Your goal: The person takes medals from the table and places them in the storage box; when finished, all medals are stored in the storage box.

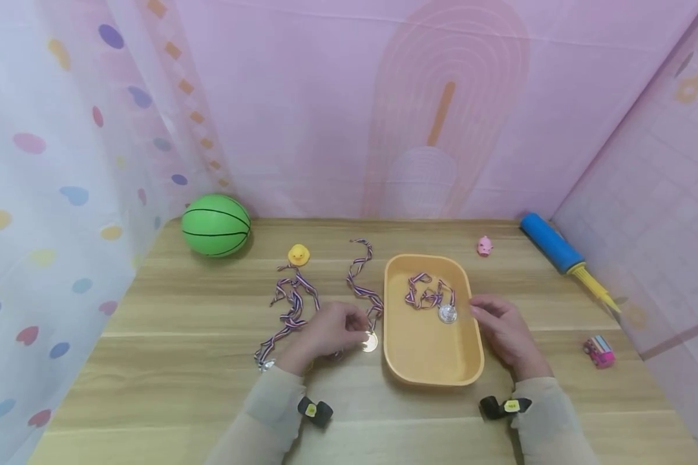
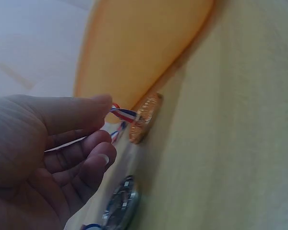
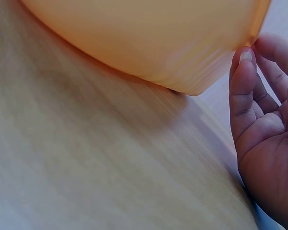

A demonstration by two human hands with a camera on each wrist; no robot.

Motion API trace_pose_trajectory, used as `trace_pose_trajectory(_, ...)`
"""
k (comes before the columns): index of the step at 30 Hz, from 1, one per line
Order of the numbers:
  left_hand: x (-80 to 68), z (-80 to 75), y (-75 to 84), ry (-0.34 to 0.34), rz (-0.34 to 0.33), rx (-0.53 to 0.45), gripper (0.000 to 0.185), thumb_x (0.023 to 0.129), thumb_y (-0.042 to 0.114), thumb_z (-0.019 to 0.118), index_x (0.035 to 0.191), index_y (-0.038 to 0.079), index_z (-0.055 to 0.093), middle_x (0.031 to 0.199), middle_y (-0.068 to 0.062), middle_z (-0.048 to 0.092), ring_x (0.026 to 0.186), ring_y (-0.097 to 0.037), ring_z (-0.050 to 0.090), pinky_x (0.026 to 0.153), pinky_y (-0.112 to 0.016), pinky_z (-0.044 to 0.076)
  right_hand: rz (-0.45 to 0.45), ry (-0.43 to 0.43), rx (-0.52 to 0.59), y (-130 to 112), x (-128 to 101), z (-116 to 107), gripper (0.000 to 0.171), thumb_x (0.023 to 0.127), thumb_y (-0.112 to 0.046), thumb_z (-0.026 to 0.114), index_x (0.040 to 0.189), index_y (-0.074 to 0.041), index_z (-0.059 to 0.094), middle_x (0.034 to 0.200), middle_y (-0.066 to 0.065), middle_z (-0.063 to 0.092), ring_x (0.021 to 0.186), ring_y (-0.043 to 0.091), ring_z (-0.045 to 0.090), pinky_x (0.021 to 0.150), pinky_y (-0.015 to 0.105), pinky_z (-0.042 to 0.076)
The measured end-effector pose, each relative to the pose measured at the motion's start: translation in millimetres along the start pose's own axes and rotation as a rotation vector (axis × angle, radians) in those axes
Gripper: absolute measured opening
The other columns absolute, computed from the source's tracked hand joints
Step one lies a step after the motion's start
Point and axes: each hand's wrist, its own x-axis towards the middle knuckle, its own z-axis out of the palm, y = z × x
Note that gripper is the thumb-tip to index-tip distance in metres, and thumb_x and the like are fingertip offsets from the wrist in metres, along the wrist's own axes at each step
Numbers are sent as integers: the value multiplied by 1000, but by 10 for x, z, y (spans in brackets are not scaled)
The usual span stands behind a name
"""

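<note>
My left hand (image 1: 334,329) pinches a striped ribbon (image 2: 125,114) close to its gold medal (image 2: 146,119), left of a yellow-orange plastic tray (image 1: 433,368). That gold medal (image 1: 370,341) is partly covered by my fingers in the head view. The tray's right rim is held between the thumb and fingers of my right hand (image 1: 506,332). Inside the tray lies a silver medal (image 1: 448,314) with its red, white and blue ribbon (image 1: 421,298). More tangled ribbons (image 1: 293,310) lie left of my left hand, with a silver medal (image 1: 267,365) by the forearm. Another medal (image 2: 120,203) shows below my left fingers.
Toward the back of the wooden table (image 1: 151,387) are a green ball (image 1: 216,226), a yellow duck (image 1: 298,254) and a small pink toy (image 1: 485,246). A blue pump (image 1: 552,242) with a yellow nozzle and a pink toy vehicle (image 1: 599,352) lie on the right.
</note>
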Motion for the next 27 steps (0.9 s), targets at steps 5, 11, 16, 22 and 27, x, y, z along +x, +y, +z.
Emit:
trace_pose_trajectory(5, 27, 67, 4, 8, 27, 89, 20, 74, 25, 80, 89, 15, 71, 77, 10, 63, 71, -7, 57, 70, -26, 50, -4, -6, 8, 0, -13, -2, 15, 93, -2, 60, 105, -4, 68, 102, -1, 67, 95, 13, 61, 80, 26, 53)
trace_pose_trajectory(11, 43, 116, 33, 23, 54, 210, 24, 70, 29, 82, 84, 15, 69, 71, 10, 57, 66, -8, 52, 67, -26, 47, -9, -12, 7, 0, -7, -1, 15, 93, -3, 61, 103, -8, 70, 104, -1, 67, 96, 13, 60, 81, 25, 52)
trace_pose_trajectory(16, 50, 128, 70, 7, 52, 247, 26, 68, 27, 83, 85, 14, 69, 70, 8, 55, 66, -11, 49, 65, -27, 44, -16, -1, 7, 2, -19, -11, 15, 93, -3, 61, 103, -8, 70, 104, -1, 67, 96, 13, 60, 82, 25, 52)
trace_pose_trajectory(22, 64, 134, 56, -7, 59, 263, 30, 69, 27, 83, 92, 12, 71, 76, 7, 57, 71, -11, 51, 69, -28, 45, -13, 3, -10, -11, -20, -7, 15, 93, -3, 61, 106, -5, 68, 105, 0, 66, 97, 13, 60, 82, 25, 52)
trace_pose_trajectory(27, 61, 130, 45, -16, 68, 259, 28, 71, 25, 82, 93, 12, 72, 77, 6, 57, 71, -11, 50, 68, -28, 45, -12, 5, -26, -8, 2, -14, 16, 92, -3, 61, 106, -4, 68, 105, 0, 65, 98, 14, 59, 83, 25, 52)
